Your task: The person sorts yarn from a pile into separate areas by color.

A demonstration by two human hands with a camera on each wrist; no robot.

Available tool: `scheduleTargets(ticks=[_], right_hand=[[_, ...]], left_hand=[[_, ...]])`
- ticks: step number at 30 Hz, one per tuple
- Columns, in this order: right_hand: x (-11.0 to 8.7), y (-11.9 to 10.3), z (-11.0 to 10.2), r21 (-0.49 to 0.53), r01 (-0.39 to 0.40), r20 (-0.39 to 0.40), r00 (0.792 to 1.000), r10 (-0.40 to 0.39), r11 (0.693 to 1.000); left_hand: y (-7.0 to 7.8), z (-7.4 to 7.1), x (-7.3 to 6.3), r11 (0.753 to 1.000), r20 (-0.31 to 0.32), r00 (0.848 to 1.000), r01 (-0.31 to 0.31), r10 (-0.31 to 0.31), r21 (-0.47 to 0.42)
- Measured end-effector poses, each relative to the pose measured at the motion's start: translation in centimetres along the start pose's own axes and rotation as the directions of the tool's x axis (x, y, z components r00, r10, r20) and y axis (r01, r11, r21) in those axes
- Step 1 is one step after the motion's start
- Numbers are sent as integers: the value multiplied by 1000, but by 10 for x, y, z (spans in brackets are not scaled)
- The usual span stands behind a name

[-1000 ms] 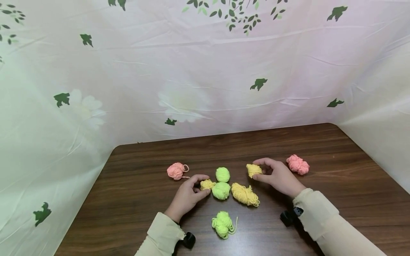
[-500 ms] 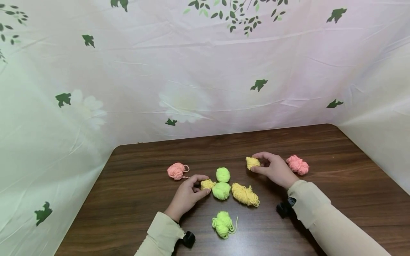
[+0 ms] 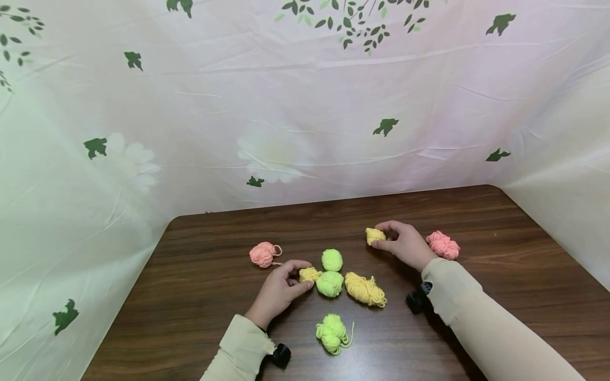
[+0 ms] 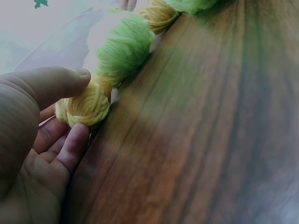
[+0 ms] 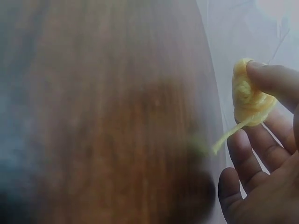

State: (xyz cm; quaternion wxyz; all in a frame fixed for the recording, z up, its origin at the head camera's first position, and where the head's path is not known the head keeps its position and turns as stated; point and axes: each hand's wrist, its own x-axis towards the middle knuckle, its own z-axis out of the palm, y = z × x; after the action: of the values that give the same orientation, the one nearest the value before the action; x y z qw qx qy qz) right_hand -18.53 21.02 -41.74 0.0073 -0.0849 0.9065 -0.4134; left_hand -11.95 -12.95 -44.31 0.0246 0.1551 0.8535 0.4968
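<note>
My left hand [image 3: 280, 292] pinches a small yellow yarn ball [image 4: 86, 108] between thumb and fingers, low on the table. That ball sits against the left side of a green yarn ball [image 3: 330, 284]. A second green ball [image 3: 332, 260] lies just behind that one. To its right is a longer yellow yarn bundle [image 3: 365, 289]. Farther back and right, my right hand [image 3: 405, 244] pinches another small yellow yarn ball [image 5: 248, 95], a loose strand hanging from it. In the right wrist view this ball appears raised off the table.
A pink yarn ball [image 3: 262, 254] with a loose loop lies behind my left hand. Another pink bundle [image 3: 443, 245] is right of my right hand. Nearer the front lies a green bundle [image 3: 332, 334] with a trailing strand. The dark wooden table [image 3: 209, 296] meets a patterned cloth [image 3: 200, 132] behind.
My right hand has moved away toward the back of the table and slightly left, carrying its yellow yarn ball. My left hand stays in place on its ball.
</note>
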Motion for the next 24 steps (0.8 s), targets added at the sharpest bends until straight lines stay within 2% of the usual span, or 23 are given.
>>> scheduleTargets(ticks=[12, 24], right_hand=[[12, 1, 0, 12, -71, 15, 997, 71, 997], [17, -2, 0, 5, -102, 31, 994, 102, 995]], left_hand=[[1, -1, 0, 1000, 6, 1000, 5, -5, -2], [2, -1, 0, 1000, 3, 1000, 8, -8, -4]])
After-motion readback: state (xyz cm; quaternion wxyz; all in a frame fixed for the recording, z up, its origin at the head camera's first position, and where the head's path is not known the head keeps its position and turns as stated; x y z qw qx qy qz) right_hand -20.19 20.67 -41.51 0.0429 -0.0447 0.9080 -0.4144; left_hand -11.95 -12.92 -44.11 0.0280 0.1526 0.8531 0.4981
